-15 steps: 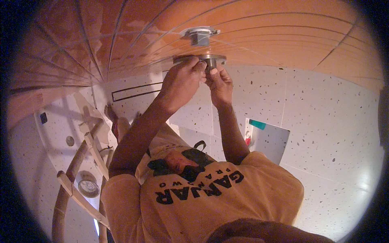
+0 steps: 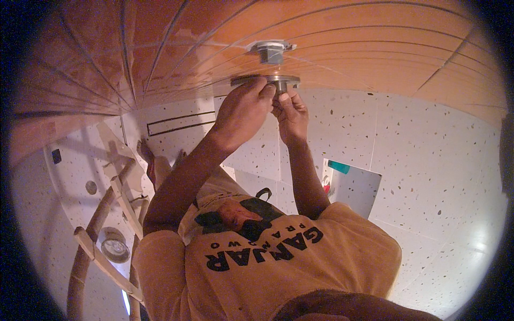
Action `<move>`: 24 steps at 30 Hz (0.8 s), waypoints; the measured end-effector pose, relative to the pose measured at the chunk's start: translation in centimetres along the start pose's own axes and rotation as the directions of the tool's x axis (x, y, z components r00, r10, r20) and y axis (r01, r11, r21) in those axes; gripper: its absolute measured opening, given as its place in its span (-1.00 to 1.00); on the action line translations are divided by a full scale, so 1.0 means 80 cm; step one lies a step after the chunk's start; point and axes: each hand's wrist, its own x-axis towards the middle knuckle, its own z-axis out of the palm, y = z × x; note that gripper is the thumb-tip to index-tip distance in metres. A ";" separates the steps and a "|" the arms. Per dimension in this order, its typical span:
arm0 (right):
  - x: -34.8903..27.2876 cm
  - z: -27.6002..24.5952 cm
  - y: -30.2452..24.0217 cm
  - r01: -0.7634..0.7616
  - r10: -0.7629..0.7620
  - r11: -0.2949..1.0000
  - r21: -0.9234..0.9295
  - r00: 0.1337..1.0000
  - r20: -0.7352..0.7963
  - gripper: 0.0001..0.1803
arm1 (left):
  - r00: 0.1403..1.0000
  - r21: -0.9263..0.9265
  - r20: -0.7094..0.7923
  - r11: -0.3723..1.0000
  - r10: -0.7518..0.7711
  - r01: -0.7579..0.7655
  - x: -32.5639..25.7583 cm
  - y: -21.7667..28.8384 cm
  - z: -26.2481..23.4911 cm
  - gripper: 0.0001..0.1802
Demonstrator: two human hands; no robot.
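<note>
A thin round metal fitting [image 2: 286, 79] with a short dark stub sits low against the orange ribbed panel. My left hand [image 2: 242, 116] reaches up to it from the left, its fingers bent and closed at the stub and under the rim. From the right, my right hand [image 2: 293, 119] pinches the stub's lower end between thumb and fingers. The left hand's fingertips are partly hidden behind its own knuckles. Just above the fitting, a grey square block [image 2: 271, 55] on a pale round base is fixed to the panel.
The glossy orange panel [image 2: 348, 48] curves across the top. A speckled white tiled surface [image 2: 348, 123] holds a square recess [image 2: 356, 190] with green and red bits inside. A wooden ladder-like frame [image 2: 101, 262] stands at the left, near a round fixture [image 2: 115, 249].
The view has shifted slightly, so the panel and grey block sit a little lower and to the right. Both hands keep their hold on the fitting, with only a small finger movement.
</note>
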 end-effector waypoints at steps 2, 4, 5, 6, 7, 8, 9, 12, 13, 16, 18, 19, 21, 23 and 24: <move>0.000 0.001 -0.001 -0.005 0.005 1.000 -0.007 1.000 0.000 -0.72 | 0.999 -0.043 0.005 0.998 -0.035 0.035 -0.003 -0.001 -0.004 -0.80; -0.001 0.000 0.000 -0.015 0.015 0.999 -0.035 1.000 -0.007 -0.70 | 0.997 -0.088 -0.039 0.994 -0.064 0.061 -0.007 -0.002 -0.005 -0.79; -0.002 -0.001 0.000 -0.020 0.020 0.999 -0.048 1.000 -0.010 -0.70 | 0.995 -0.111 -0.061 0.991 -0.080 0.073 -0.010 -0.002 -0.005 -0.79; -0.001 -0.002 0.000 -0.023 0.023 0.999 -0.048 1.000 -0.002 -0.70 | 0.992 -0.109 -0.104 0.992 -0.070 0.058 -0.011 -0.004 -0.005 -0.80; -0.001 -0.004 0.001 -0.025 0.026 0.999 -0.048 1.000 0.006 -0.69 | 0.987 -0.106 -0.148 0.993 -0.059 0.044 -0.014 -0.006 -0.005 -0.80; -0.001 -0.005 0.001 -0.028 0.028 0.998 -0.048 1.000 0.014 -0.69 | 0.981 -0.103 -0.190 0.994 -0.049 0.029 -0.017 -0.008 -0.004 -0.81; -0.001 -0.004 0.001 -0.028 0.028 0.999 -0.041 1.000 0.007 -0.69 | 0.974 -0.172 -0.200 0.982 -0.106 0.072 -0.020 -0.009 -0.002 -0.83; -0.001 -0.002 0.002 -0.028 0.028 0.999 -0.023 1.000 -0.002 -0.70 | 0.949 -0.324 -0.192 0.929 -0.250 0.179 -0.035 -0.010 0.004 -0.87; -0.001 -0.003 0.002 -0.027 0.027 0.999 -0.018 1.000 0.003 -0.70 | 0.944 -0.338 -0.177 0.918 -0.279 0.208 -0.040 -0.010 0.005 -0.88; -0.002 0.002 0.000 -0.030 0.030 0.999 -0.012 1.000 -0.001 -0.71 | 0.928 -0.380 -0.165 0.890 -0.334 0.253 -0.051 -0.010 0.007 -0.89; -0.004 0.007 -0.003 -0.038 0.038 0.999 -0.004 0.999 -0.016 -0.74 | 0.924 -0.391 -0.153 0.880 -0.350 0.269 -0.056 -0.010 0.005 -0.89; -0.005 0.010 -0.006 -0.044 0.044 0.999 0.004 0.999 -0.027 -0.76 | 0.925 -0.387 -0.139 0.880 -0.353 0.277 -0.058 -0.010 0.003 -0.90; -0.007 0.011 -0.008 -0.056 0.057 0.998 0.026 0.998 -0.042 -0.79 | 0.922 -0.390 -0.115 0.871 -0.369 0.300 -0.061 -0.009 0.001 -0.90; -0.007 0.012 -0.009 -0.066 0.069 0.996 0.055 0.996 -0.048 -0.83 | 0.913 -0.403 -0.093 0.854 -0.397 0.330 -0.065 -0.009 0.001 -0.90; -0.007 0.013 -0.008 -0.061 0.065 0.996 0.072 0.996 -0.055 -0.84 | 0.910 -0.397 -0.087 0.852 -0.406 0.342 -0.067 -0.009 0.001 -0.90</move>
